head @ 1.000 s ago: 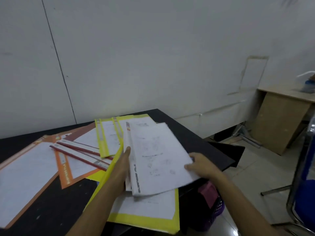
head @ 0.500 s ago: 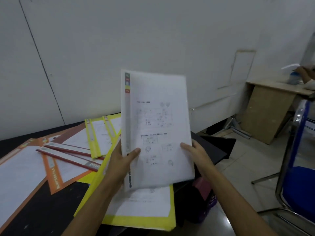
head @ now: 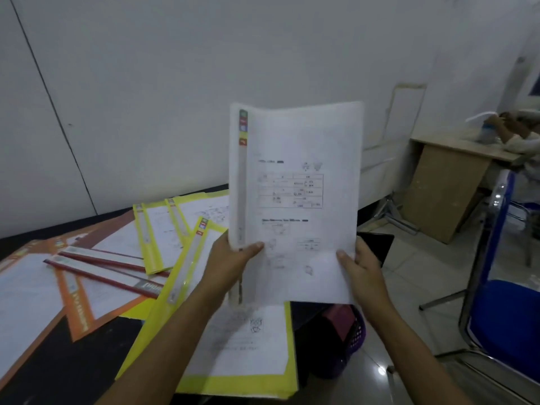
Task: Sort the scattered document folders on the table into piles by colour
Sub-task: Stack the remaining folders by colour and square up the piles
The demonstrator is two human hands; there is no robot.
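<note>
Both hands hold a white folder (head: 295, 200) upright in front of me, above the black table (head: 67, 363). My left hand (head: 230, 264) grips its lower left edge by the spine, and my right hand (head: 361, 267) grips its lower right corner. Under it a yellow folder (head: 242, 346) lies at the table's near right edge. More yellow folders (head: 163, 229) lie behind it. Dark red folders (head: 102, 270) and orange folders (head: 35, 287) overlap to the left.
A purple basket (head: 347, 340) stands on the floor under the table's right corner. A blue chair (head: 508, 311) is at the right. Behind it stands a wooden desk (head: 450, 185) where another person's arm rests.
The white folder has risen from lying on the yellow folder to upright in front of me, held in both hands. The view has shifted a little to the right.
</note>
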